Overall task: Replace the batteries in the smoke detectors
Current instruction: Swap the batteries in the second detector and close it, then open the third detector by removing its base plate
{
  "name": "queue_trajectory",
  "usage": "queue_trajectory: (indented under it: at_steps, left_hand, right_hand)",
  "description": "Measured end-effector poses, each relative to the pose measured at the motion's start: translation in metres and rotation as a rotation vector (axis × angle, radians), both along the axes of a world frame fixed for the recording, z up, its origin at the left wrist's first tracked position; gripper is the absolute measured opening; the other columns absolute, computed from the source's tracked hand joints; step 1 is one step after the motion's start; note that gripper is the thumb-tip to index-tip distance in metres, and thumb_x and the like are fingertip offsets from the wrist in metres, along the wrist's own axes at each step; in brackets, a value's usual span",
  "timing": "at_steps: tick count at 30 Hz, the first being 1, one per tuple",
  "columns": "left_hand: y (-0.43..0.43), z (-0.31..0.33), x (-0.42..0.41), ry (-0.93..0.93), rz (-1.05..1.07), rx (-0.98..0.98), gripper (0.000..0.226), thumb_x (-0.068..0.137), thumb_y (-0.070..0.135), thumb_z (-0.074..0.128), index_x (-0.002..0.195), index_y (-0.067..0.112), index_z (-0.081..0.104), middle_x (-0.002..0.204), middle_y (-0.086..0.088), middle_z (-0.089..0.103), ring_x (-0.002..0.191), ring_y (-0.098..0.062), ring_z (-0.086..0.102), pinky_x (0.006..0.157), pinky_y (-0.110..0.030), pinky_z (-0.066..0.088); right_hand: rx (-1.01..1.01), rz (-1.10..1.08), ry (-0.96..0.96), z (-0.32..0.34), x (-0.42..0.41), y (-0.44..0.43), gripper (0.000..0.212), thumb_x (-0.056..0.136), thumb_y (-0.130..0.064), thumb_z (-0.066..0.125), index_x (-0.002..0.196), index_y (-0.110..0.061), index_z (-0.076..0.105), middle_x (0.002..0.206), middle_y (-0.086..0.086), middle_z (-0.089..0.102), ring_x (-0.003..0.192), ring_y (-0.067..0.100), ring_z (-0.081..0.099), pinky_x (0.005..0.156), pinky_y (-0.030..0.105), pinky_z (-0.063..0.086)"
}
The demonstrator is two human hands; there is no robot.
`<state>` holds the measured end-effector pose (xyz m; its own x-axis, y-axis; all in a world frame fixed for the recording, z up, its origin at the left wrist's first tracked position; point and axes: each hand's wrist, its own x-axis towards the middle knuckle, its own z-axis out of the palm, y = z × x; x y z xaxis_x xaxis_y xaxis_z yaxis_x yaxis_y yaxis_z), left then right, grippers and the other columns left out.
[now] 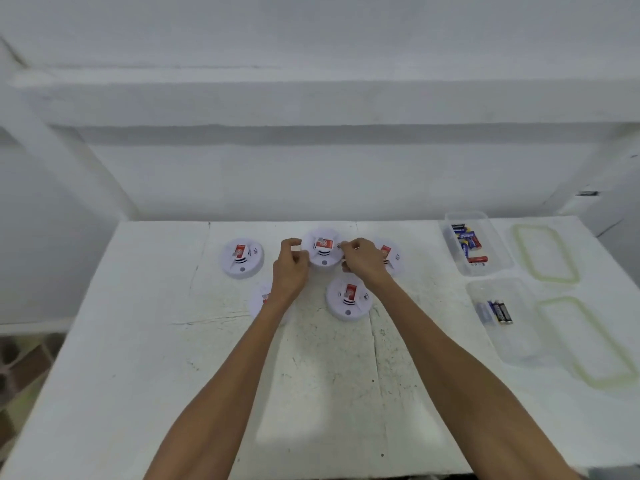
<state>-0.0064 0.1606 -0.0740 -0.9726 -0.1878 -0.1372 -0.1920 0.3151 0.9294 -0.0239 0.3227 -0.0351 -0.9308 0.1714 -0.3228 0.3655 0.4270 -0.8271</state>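
A person's left hand (pixel 290 268) and right hand (pixel 363 259) clasp a white smoke detector (pixel 323 251) from both sides on a white table (pixel 138 341), four others around

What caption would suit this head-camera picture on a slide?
Both hands, left and right, grip the middle smoke detector among five on a white table.

I work in what looks like a bare utility room or plain workshop: a scuffed, white-painted table (pixel 138 341) pushed against whitewashed walls (pixel 311 174), with clear plastic tubs (pixel 498 258) of batteries (pixel 468 239) and their lids (pixel 545 252) lined along its right edge.
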Motion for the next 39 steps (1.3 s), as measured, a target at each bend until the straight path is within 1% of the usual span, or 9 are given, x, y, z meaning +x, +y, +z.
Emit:
queue_trajectory:
  at_steps: [9, 13, 17, 19, 22, 26, 30, 35, 39]
  left_hand:
    - [-0.002, 0.002, -0.008, -0.085, -0.035, -0.188, 0.030, 0.100, 0.012, 0.051, 0.127, 0.006, 0.061, 0.114, -0.009, 0.069, 0.099, -0.024, 0.063, 0.082, -0.030, 0.045]
    - [0.002, -0.001, -0.010, -0.065, 0.001, -0.230, 0.008, 0.094, 0.005, 0.054, 0.091, 0.002, 0.060, 0.084, -0.013, 0.062, 0.075, -0.023, 0.051, 0.059, -0.027, 0.036]
    - [0.008, -0.003, -0.009, -0.067, 0.041, -0.239, 0.024, 0.089, 0.005, 0.056, 0.070, 0.010, 0.043, 0.078, -0.022, 0.052, 0.073, -0.034, 0.048, 0.056, -0.036, 0.038]
    - [0.008, -0.004, -0.009, -0.076, 0.037, -0.263, 0.011, 0.089, 0.010, 0.058, 0.085, 0.000, 0.058, 0.099, -0.031, 0.061, 0.095, -0.045, 0.058, 0.077, -0.048, 0.049]
    - [0.012, 0.005, -0.010, -0.044, 0.020, -0.329, 0.045, 0.093, 0.016, 0.061, 0.136, 0.002, 0.056, 0.139, -0.020, 0.056, 0.131, -0.037, 0.048, 0.106, -0.045, 0.041]
    - [0.033, 0.021, -0.012, 0.077, -0.045, -0.270, 0.046, 0.095, 0.014, 0.059, 0.140, 0.007, 0.055, 0.143, -0.014, 0.055, 0.128, -0.030, 0.053, 0.105, -0.037, 0.045]
    - [0.065, 0.029, -0.016, 0.082, -0.209, -0.250, 0.045, 0.096, 0.010, 0.058, 0.140, 0.009, 0.054, 0.141, -0.010, 0.056, 0.121, -0.024, 0.056, 0.101, -0.034, 0.046]
    - [0.100, 0.025, -0.019, -0.063, -0.410, -0.293, 0.058, 0.095, 0.016, 0.061, 0.149, 0.007, 0.042, 0.149, -0.015, 0.048, 0.133, -0.031, 0.050, 0.109, -0.041, 0.042]
    - [0.110, 0.020, -0.015, -0.072, -0.455, -0.317, 0.037, 0.092, 0.011, 0.056, 0.128, 0.005, 0.052, 0.123, -0.015, 0.062, 0.110, -0.033, 0.061, 0.086, -0.038, 0.050]
  right_hand:
    - [0.078, 0.068, -0.014, -0.023, -0.004, -0.003, 0.033, 0.095, -0.012, 0.045, 0.104, 0.013, 0.065, 0.085, 0.026, 0.072, 0.068, 0.026, 0.064, 0.080, 0.051, 0.059]
    - [0.050, 0.075, -0.011, -0.022, -0.002, -0.004, 0.032, 0.094, -0.010, 0.046, 0.104, 0.014, 0.064, 0.088, 0.027, 0.072, 0.071, 0.031, 0.069, 0.081, 0.055, 0.057]
    - [-0.003, 0.082, 0.025, -0.017, 0.003, -0.001, 0.028, 0.095, -0.007, 0.049, 0.106, 0.015, 0.063, 0.095, 0.029, 0.071, 0.088, 0.039, 0.071, 0.084, 0.055, 0.056]
    - [-0.009, 0.087, 0.062, -0.014, 0.004, 0.004, 0.027, 0.095, -0.009, 0.051, 0.110, 0.004, 0.069, 0.094, 0.018, 0.074, 0.084, 0.029, 0.074, 0.084, 0.045, 0.060]
    - [0.026, 0.050, 0.178, -0.008, 0.005, 0.017, 0.025, 0.095, -0.010, 0.051, 0.109, -0.009, 0.072, 0.096, 0.003, 0.074, 0.081, 0.018, 0.072, 0.079, 0.031, 0.060]
    - [0.177, -0.043, 0.299, -0.008, 0.006, 0.046, 0.025, 0.093, -0.007, 0.052, 0.107, -0.014, 0.072, 0.103, 0.000, 0.072, 0.081, 0.010, 0.064, 0.067, 0.004, 0.044]
    - [0.329, -0.054, 0.271, -0.019, 0.011, 0.070, 0.031, 0.090, -0.014, 0.059, 0.121, -0.016, 0.062, 0.124, 0.010, 0.058, 0.111, 0.028, 0.058, 0.088, 0.032, 0.049]
    - [0.440, 0.100, 0.067, -0.050, 0.011, 0.085, 0.090, 0.071, -0.060, 0.061, 0.146, -0.021, 0.032, 0.143, 0.009, 0.045, 0.134, 0.036, 0.039, 0.103, 0.047, 0.036]
    - [0.424, 0.081, 0.022, -0.056, 0.012, 0.086, 0.088, 0.078, -0.052, 0.066, 0.150, -0.021, 0.025, 0.145, 0.008, 0.045, 0.137, 0.037, 0.034, 0.106, 0.055, 0.038]
